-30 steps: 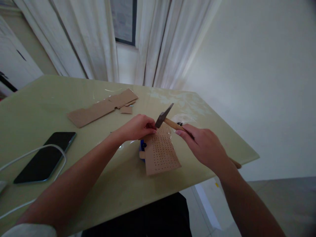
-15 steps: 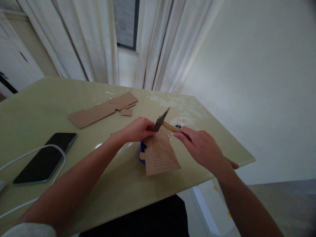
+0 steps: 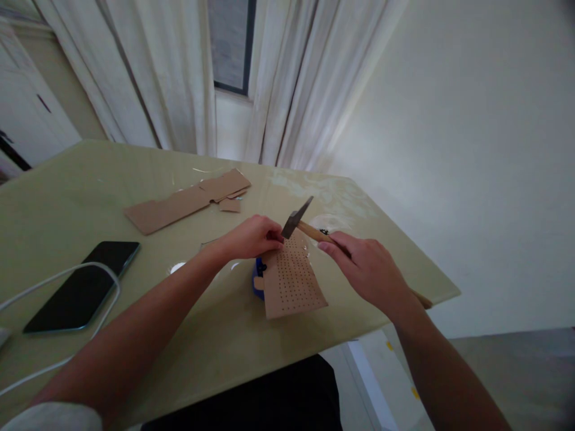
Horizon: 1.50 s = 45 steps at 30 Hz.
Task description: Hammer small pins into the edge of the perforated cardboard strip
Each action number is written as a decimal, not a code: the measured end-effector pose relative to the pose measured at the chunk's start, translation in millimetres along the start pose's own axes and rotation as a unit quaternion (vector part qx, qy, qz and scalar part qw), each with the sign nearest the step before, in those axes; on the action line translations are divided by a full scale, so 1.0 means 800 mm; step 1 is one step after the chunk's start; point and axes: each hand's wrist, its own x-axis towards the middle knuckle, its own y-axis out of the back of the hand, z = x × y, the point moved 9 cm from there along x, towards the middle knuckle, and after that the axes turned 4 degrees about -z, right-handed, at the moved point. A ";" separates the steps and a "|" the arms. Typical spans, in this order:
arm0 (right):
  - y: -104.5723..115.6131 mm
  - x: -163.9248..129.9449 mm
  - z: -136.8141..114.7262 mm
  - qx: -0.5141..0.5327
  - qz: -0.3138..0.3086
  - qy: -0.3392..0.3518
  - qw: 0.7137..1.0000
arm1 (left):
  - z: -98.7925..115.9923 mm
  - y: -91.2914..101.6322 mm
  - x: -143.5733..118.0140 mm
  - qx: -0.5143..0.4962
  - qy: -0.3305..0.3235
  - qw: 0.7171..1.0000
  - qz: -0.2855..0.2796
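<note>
My right hand (image 3: 366, 266) is closed around the wooden handle of a hammer (image 3: 294, 220), whose dark metal head hangs close to the fingertips of my left hand (image 3: 258, 236). Those left fingers are pinched together at the far end of a brown cardboard piece (image 3: 296, 278) covered in rows of small holes. Whatever sits in the pinch is too small to make out. Under the cardboard's left side a blue object (image 3: 257, 286) partly shows; most of it is hidden.
Several flat cardboard scraps (image 3: 179, 206) lie further back on the table (image 3: 215, 365). A phone (image 3: 83, 287) with a white cable (image 3: 96, 264) over it is at the left. Small black pieces (image 3: 324, 231) rest on clear plastic (image 3: 335, 222) beyond the hammer handle.
The hammer and my right hand have shifted very slightly to the right. My left hand keeps its pinch at the cardboard.
</note>
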 end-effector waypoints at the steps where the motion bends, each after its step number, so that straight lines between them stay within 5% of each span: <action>1: 0.004 -0.001 0.001 0.009 0.013 -0.001 1.000 | -0.001 0.000 0.000 0.000 0.001 1.000 0.002; 10: -0.014 0.000 0.004 0.022 -0.019 0.009 1.000 | 0.000 -0.003 0.000 0.009 -0.007 1.000 -0.002; 17: 0.009 -0.005 0.007 0.071 0.057 -0.002 0.996 | 0.001 -0.001 0.001 0.025 -0.005 1.000 0.001; 23: -0.022 -0.001 0.008 0.018 -0.001 0.001 1.000 | 0.003 -0.004 0.002 0.035 -0.011 0.999 -0.014; 29: -0.004 -0.003 0.011 0.052 0.046 -0.008 0.998 | -0.002 -0.005 0.002 0.033 0.008 0.999 -0.018; 36: -0.039 -0.006 0.007 0.003 -0.013 0.004 1.000 | 0.005 -0.004 0.000 0.056 0.001 0.998 -0.021; 45: -0.029 -0.008 0.008 0.037 0.010 -0.003 0.999 | 0.019 -0.003 -0.009 0.121 -0.029 0.991 -0.056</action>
